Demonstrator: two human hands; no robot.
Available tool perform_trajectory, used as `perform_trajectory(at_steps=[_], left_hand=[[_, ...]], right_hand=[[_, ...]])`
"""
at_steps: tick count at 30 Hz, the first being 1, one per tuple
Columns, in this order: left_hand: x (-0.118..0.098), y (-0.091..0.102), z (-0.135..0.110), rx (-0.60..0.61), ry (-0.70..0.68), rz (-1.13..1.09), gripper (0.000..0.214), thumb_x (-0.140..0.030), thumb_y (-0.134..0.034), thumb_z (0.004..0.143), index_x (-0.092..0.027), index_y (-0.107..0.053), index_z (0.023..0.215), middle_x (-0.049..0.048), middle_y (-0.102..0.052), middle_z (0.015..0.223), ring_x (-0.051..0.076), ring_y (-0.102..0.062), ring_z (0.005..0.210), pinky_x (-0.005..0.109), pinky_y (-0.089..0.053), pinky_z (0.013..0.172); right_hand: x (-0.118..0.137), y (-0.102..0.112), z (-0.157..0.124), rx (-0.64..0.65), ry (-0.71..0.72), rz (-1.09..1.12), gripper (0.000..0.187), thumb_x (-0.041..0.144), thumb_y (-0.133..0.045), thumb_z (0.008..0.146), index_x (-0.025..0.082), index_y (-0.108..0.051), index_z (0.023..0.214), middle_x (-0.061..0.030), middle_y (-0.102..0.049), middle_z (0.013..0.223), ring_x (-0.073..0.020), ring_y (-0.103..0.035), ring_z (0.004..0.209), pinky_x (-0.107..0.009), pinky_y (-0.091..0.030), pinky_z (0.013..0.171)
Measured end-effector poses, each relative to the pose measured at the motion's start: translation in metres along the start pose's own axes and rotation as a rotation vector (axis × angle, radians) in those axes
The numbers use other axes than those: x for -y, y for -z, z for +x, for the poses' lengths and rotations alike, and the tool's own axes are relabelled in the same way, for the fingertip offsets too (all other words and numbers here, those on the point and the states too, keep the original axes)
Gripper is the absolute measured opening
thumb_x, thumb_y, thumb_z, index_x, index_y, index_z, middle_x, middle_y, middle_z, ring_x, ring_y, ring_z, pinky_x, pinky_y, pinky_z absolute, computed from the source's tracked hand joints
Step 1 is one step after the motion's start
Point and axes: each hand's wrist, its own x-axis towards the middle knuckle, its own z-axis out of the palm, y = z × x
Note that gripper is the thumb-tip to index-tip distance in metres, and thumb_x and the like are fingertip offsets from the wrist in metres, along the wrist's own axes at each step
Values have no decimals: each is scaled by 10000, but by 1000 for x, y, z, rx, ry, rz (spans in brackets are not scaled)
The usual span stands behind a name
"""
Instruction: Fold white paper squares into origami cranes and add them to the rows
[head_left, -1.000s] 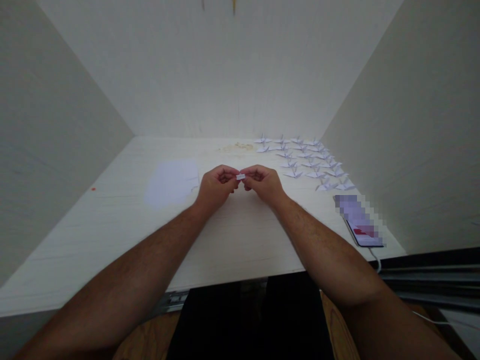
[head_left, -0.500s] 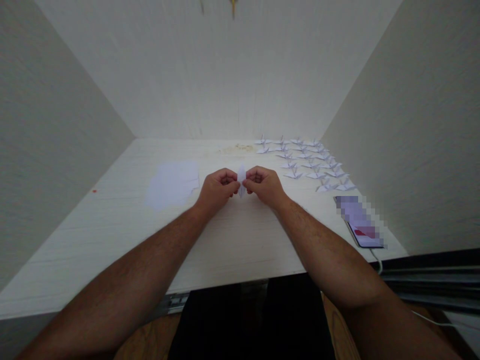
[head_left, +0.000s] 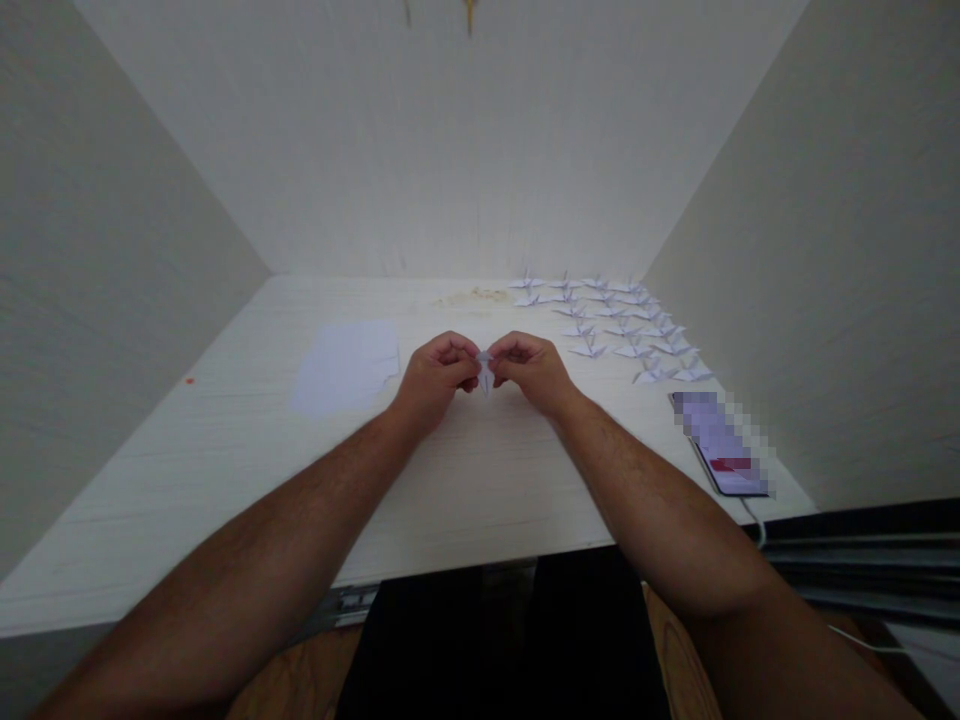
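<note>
My left hand (head_left: 435, 375) and my right hand (head_left: 529, 370) meet over the middle of the white table (head_left: 225, 480). Both are closed in a pinch on one small folded piece of white paper (head_left: 486, 372), which hangs point-down between the fingertips. Its upper part is hidden by my fingers. The hands are held just above the tabletop.
Several small folded paper cranes (head_left: 615, 325) stand in rows at the back right. A stack of white paper sheets (head_left: 346, 365) lies left of my hands. A phone (head_left: 724, 445) with a white cable lies at the right front. White walls close in three sides.
The small paper turned between my fingertips, from a flat sliver to an upright shape, and now points downward. Both hands stayed in about the same place.
</note>
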Motion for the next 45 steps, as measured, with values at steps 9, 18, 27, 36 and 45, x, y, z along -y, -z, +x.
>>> perform_trajectory(at_steps=[9,18,27,36,45], left_hand=[[-4,-1,-2,38,98,-91,136,-118,-722,589,-178,-641,679,-28,-606,537,91,-541,453,213,-389,454],[-5,-1,-2,48,155,-115,88,-169,-706,612,-167,-641,671,-6,-602,534,108,-547,467,229,-427,469],[-1,0,-2,40,125,-45,170,-173,-771,594,-162,-641,703,-11,-638,580,104,-581,500,230,-444,497],[0,3,0,-21,64,98,138,-159,-738,626,-168,-662,741,-15,-631,564,101,-574,495,237,-469,514],[-6,5,-3,43,21,209,264,-310,-852,640,-149,-702,785,38,-708,663,122,-625,570,246,-505,559]], right_hand=[[2,4,-1,61,-36,64,136,264,-760,667,199,-669,744,38,-658,645,-101,-616,585,-241,-540,577],[7,2,-3,39,-90,76,111,279,-717,710,176,-674,714,17,-658,648,-112,-626,592,-262,-548,586],[4,0,-2,15,-100,39,187,257,-772,652,180,-633,750,38,-659,640,-105,-633,576,-254,-563,576],[1,1,-1,5,-153,24,297,342,-809,641,177,-622,801,36,-661,623,-106,-628,537,-254,-556,544],[1,2,0,-23,-118,-21,385,414,-867,603,167,-624,772,15,-671,624,-108,-623,540,-249,-534,543]])
